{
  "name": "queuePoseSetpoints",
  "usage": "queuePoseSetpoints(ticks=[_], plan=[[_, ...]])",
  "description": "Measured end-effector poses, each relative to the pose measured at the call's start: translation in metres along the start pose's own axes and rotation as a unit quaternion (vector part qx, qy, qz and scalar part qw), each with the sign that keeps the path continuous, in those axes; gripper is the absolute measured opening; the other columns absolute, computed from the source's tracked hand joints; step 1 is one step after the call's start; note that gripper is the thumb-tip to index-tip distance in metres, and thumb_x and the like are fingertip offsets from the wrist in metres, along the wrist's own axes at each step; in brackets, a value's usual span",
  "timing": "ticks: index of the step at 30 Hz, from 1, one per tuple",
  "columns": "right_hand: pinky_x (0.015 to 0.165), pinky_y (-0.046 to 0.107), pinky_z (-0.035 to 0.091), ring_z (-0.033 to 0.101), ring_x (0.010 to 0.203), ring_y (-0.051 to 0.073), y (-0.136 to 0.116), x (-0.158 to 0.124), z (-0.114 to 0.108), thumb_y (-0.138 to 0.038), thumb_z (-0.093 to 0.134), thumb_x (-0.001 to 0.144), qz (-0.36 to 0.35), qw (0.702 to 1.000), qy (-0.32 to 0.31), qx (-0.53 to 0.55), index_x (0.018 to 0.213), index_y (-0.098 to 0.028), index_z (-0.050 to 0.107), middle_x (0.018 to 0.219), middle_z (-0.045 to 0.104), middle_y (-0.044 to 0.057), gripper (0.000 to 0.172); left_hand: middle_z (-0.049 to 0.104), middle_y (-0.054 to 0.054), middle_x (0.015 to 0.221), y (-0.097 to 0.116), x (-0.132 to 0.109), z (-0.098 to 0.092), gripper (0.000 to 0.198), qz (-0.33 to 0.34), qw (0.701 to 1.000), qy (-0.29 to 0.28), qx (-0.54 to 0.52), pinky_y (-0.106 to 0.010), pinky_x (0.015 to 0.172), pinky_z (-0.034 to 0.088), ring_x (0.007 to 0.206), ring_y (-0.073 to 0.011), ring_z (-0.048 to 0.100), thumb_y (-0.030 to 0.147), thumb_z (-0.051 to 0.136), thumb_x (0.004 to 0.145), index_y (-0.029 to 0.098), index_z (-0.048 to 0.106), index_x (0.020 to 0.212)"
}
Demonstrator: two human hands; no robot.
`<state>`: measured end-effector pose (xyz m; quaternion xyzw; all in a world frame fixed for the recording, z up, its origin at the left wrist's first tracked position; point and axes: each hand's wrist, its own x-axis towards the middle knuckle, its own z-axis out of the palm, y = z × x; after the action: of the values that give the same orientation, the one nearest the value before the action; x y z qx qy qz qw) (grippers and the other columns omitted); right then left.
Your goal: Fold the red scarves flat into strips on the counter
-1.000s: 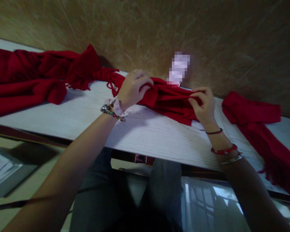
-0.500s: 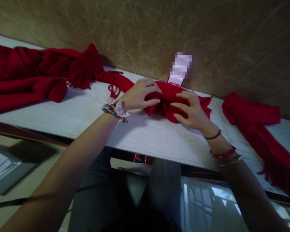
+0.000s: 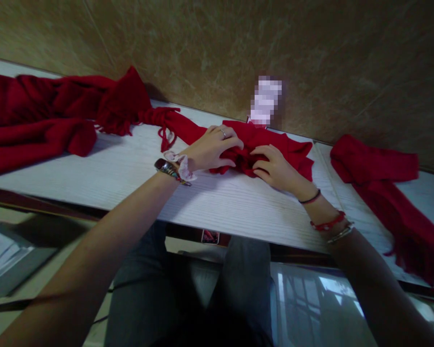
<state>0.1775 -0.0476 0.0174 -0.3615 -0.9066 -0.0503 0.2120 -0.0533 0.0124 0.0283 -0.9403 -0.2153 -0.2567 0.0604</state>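
While handling bunched red cloth (image 3: 271, 136) on white tabletop (image 3: 130, 168) with half-curled left hand (image 3: 210, 148) and right hand (image 3: 275, 168), cannot tell whether pinching; might lose folds if released, or jostle blurred upright object (image 3: 265, 100) if pushed back.

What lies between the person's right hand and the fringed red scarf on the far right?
In the head view, the rumpled end of the middle red cloth, then a strip of white tabletop with a seam.

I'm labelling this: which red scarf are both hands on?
The middle red scarf, bunched between the left hand and right hand. No hand touches the red cloth at far left or the far-right scarf.
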Motion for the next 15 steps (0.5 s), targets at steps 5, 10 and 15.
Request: queuePoseSetpoints(ticks=[5,10,15], plan=[[0.086,0.043,0.045,0.053,0.095,0.022,0.01,-0.001,-0.011,-0.024,0.054,0.08,0.084,0.973,0.202,0.068,0.076,-0.022,0.06,0.097,0.054,0.006,0.008,0.058,-0.004,0.088,-0.008,0.0,-0.003,0.013,-0.05,0.995,0.092,-0.006,-0.037,0.079,0.04,0.09,-0.0202,0.053,0.03,0.054,0.085,0.018,0.058,0.083],[0.079,0.041,0.046,0.052,0.09,0.021,0.02,-0.003,-0.015,-0.032,0.054,0.081,0.16,0.915,0.361,0.084,0.076,-0.022,0.058,0.091,0.05,0.004,0.011,0.055,-0.003,0.075,-0.02,-0.001,-0.012,0.028,-0.136,0.946,0.294,-0.025,-0.032,0.063,0.041,0.075,-0.0161,0.052,0.045,0.046,0.088,0.02,0.052,0.075],[0.075,0.04,0.048,0.052,0.088,0.02,0.026,-0.004,-0.01,-0.037,0.054,0.081,0.178,0.911,0.364,0.075,0.074,-0.021,0.057,0.089,0.049,0.003,0.017,0.05,0.0,0.069,-0.027,-0.002,-0.009,0.041,-0.186,0.927,0.322,-0.04,-0.029,0.06,0.038,0.068,-0.0108,0.046,0.056,0.041,0.087,0.019,0.046,0.071]])
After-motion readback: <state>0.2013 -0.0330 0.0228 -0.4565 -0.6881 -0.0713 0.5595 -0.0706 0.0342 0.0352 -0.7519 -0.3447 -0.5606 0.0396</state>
